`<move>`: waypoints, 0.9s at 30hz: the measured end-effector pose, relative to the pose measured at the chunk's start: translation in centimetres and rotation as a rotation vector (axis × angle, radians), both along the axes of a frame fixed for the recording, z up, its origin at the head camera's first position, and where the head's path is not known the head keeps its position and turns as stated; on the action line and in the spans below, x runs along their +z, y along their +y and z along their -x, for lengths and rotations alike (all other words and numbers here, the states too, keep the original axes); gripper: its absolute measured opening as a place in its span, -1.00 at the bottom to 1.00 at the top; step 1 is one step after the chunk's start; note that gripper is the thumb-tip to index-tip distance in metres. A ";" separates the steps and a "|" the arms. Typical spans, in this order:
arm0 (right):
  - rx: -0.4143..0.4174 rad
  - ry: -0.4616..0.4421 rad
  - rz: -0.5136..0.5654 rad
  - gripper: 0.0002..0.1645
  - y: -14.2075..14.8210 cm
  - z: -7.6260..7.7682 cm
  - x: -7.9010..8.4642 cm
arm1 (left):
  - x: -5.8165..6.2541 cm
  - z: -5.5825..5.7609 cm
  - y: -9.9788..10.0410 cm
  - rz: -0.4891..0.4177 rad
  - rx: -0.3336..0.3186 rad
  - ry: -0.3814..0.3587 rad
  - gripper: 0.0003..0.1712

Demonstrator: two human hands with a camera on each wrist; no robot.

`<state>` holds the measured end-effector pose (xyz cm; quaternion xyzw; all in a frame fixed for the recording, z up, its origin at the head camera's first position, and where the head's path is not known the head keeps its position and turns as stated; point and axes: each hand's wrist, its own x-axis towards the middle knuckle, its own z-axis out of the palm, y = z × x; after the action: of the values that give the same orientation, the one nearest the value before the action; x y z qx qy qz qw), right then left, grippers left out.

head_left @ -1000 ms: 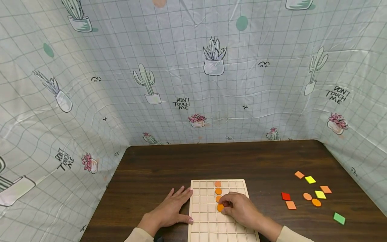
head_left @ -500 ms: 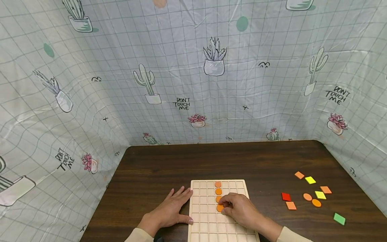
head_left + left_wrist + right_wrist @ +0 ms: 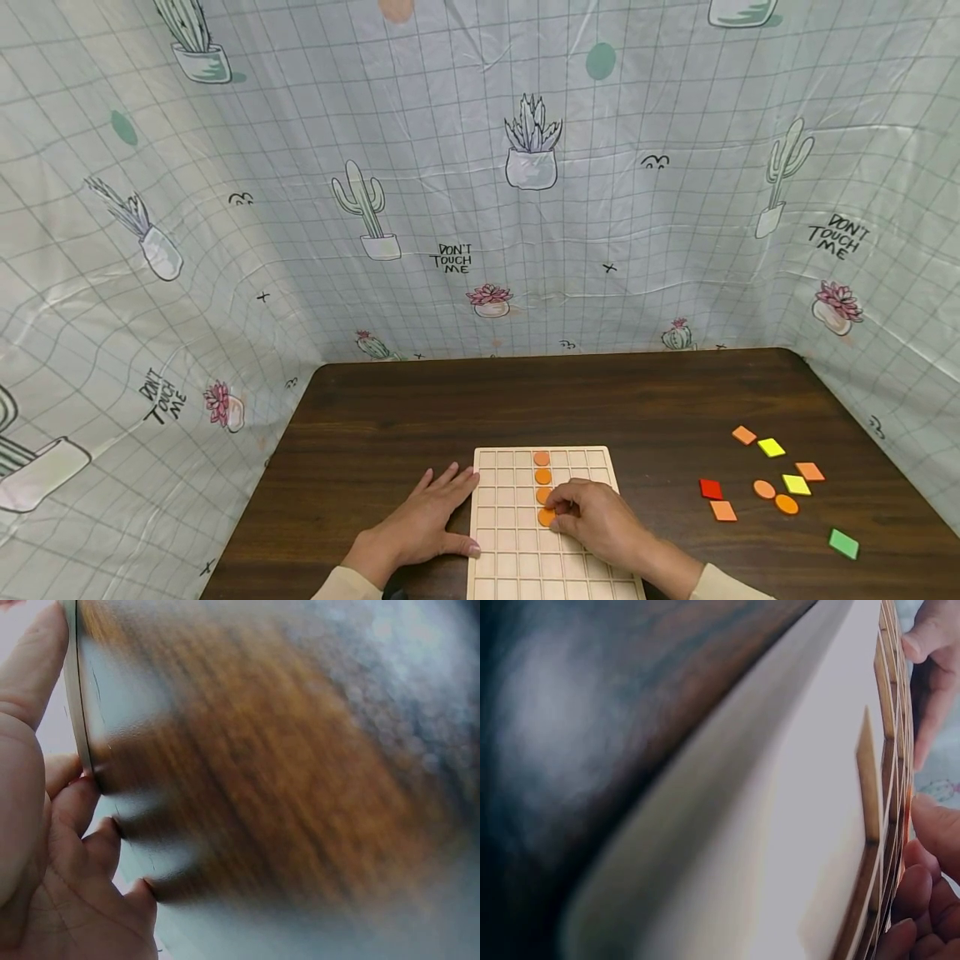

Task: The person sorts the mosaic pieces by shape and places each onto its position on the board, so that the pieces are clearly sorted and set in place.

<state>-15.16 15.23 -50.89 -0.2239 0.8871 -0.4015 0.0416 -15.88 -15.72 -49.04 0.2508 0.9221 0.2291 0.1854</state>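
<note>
A pale wooden grid board (image 3: 507, 542) lies on the dark table, with a column of orange discs in its upper part. My right hand (image 3: 600, 521) is over the board and pinches the lowest orange disc (image 3: 546, 517) between thumb and fingers. Just above it sits another orange disc (image 3: 543, 495), partly covered by my fingertips. Spread flat on the table, my left hand (image 3: 423, 523) touches the board's left edge with its thumb and forefinger. In the left wrist view, the fingers (image 3: 71, 806) reach the board's thin side (image 3: 78, 697).
Loose pieces lie on the table (image 3: 405, 408) to the right: a red square (image 3: 710, 489), several orange and yellow squares, two orange discs, and a green square (image 3: 843, 544). A cactus-print cloth (image 3: 420, 317) hangs around the table's back and sides.
</note>
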 end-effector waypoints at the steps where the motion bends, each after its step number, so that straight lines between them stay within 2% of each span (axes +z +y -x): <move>1: -0.004 0.002 0.004 -0.88 0.0 0.0 0.0 | 0.0 0.0 0.0 -0.001 0.000 0.001 0.15; 8: -0.029 0.012 0.042 -0.89 0.3 0.0 0.0 | 0.0 0.0 0.0 -0.002 0.002 -0.010 0.15; 15: -0.044 -0.024 0.093 -0.91 0.6 0.0 0.2 | 0.0 0.0 0.1 0.000 0.002 -0.006 0.14; 21: -0.077 0.049 0.127 -0.88 1.0 0.2 0.0 | -0.1 0.0 0.1 0.004 -0.001 0.003 0.14; 27: -0.156 0.112 0.097 -0.86 1.9 0.4 0.5 | -0.2 0.0 0.0 0.004 0.001 -0.004 0.14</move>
<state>-15.55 17.12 -50.35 -0.1783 0.8824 -0.4326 -0.0503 -15.90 -15.67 -49.22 0.2496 0.9223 0.2278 0.1874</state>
